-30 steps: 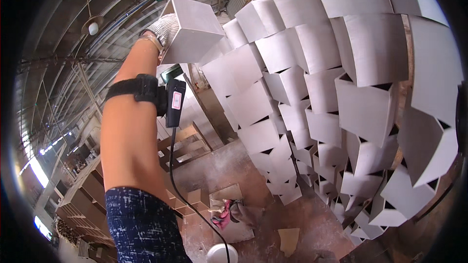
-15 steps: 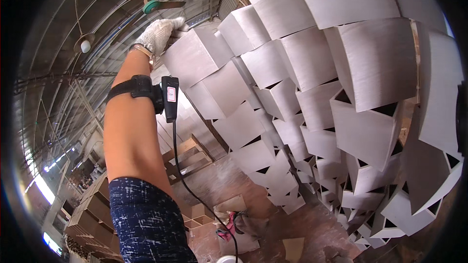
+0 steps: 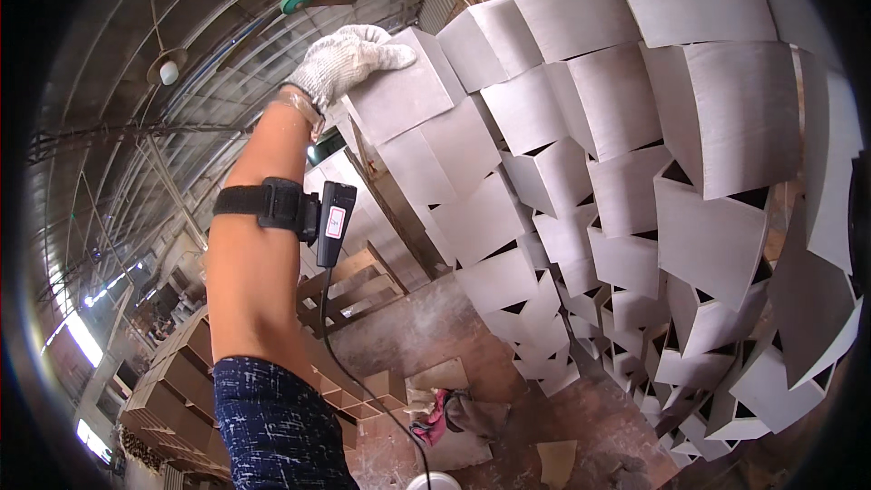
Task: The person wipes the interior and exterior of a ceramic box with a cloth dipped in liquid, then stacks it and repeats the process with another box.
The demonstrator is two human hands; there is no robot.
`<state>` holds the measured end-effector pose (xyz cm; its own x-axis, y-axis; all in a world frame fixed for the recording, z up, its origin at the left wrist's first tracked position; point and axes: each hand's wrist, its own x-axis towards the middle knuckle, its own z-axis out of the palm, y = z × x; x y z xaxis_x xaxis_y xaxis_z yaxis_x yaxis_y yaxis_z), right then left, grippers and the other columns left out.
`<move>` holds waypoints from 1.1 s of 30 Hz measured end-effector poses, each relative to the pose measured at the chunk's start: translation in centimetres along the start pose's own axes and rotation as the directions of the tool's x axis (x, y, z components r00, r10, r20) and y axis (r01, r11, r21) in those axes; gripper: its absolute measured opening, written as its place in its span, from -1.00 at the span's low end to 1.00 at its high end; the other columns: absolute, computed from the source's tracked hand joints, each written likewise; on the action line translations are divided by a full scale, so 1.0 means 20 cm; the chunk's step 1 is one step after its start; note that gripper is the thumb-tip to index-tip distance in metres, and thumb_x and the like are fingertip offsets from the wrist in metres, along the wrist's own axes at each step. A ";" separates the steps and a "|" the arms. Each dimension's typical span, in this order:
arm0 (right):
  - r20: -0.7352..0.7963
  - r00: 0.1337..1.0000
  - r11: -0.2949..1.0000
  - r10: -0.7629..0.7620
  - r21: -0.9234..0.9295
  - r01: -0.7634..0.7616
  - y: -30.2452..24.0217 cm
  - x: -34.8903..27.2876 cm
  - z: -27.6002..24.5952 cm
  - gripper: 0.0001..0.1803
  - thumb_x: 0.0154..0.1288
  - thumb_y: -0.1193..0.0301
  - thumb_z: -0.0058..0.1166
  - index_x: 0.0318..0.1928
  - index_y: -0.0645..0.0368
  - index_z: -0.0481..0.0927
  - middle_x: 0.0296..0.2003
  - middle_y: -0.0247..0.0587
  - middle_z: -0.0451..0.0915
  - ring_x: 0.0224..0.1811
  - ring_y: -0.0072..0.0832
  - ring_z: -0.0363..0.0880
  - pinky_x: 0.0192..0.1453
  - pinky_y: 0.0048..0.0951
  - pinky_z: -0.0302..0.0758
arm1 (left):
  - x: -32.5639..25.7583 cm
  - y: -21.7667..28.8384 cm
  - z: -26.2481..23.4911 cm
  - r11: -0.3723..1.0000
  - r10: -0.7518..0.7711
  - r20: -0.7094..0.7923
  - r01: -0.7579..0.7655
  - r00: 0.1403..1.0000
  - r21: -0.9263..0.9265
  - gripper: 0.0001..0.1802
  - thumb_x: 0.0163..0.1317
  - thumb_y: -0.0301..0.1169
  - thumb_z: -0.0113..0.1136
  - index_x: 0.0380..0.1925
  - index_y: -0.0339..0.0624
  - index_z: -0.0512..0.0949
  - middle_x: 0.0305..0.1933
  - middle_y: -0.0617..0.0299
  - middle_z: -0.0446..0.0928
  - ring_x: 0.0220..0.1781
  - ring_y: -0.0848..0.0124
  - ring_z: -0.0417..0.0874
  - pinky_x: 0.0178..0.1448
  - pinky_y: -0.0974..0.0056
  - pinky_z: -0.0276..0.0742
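My left hand point(image 3: 349, 63), in a white knitted work glove, is at the upper left corner of a tall stack. It grips the topmost pale grey-white box point(image 3: 408, 91) of the leftmost column. The thumb lies on the box's face, while the other fingers curl over its top edge and are partly hidden. Below it sits another pale box point(image 3: 435, 159), set at a different angle. My left forearm wears a black strap with a small black device point(image 3: 336, 222) and a cable. My right hand is out of view.
Many similar pale boxes point(image 3: 726, 118) stand in angled columns with dark triangular gaps. A wooden pallet point(image 3: 363, 277) leans beyond my arm. Brown boxes point(image 3: 177, 390) are piled at lower left. Pink and grey cloth point(image 3: 445, 417) and a white bucket point(image 3: 434, 481) are on the floor. A ceiling fan point(image 3: 296, 2) hangs above.
My left hand has come from beyond the top box's left edge onto it, its thumb now on the face. The whole view has shifted, with the stack appearing farther right.
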<state>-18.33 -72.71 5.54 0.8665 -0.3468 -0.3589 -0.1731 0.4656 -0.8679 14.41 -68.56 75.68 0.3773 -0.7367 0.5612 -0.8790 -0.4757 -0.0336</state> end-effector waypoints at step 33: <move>-0.037 0.999 1.000 -0.024 0.005 0.024 0.08 -0.09 -0.01 -0.71 0.21 0.45 0.08 -0.03 0.20 0.57 -0.34 -0.41 0.53 -0.36 -0.62 0.46 -0.31 -0.54 0.45 | -0.11 0.06 0.05 0.934 0.159 -0.301 -0.044 0.940 0.354 -0.22 0.03 0.24 0.18 0.17 0.01 0.46 0.17 0.07 0.50 0.27 0.15 0.45 0.33 0.10 0.31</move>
<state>-20.29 -71.51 4.74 0.8527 -0.3877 -0.3502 -0.1498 0.4607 -0.8748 12.80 -67.95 73.47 0.1275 -0.6234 0.7714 -0.7343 -0.5822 -0.3492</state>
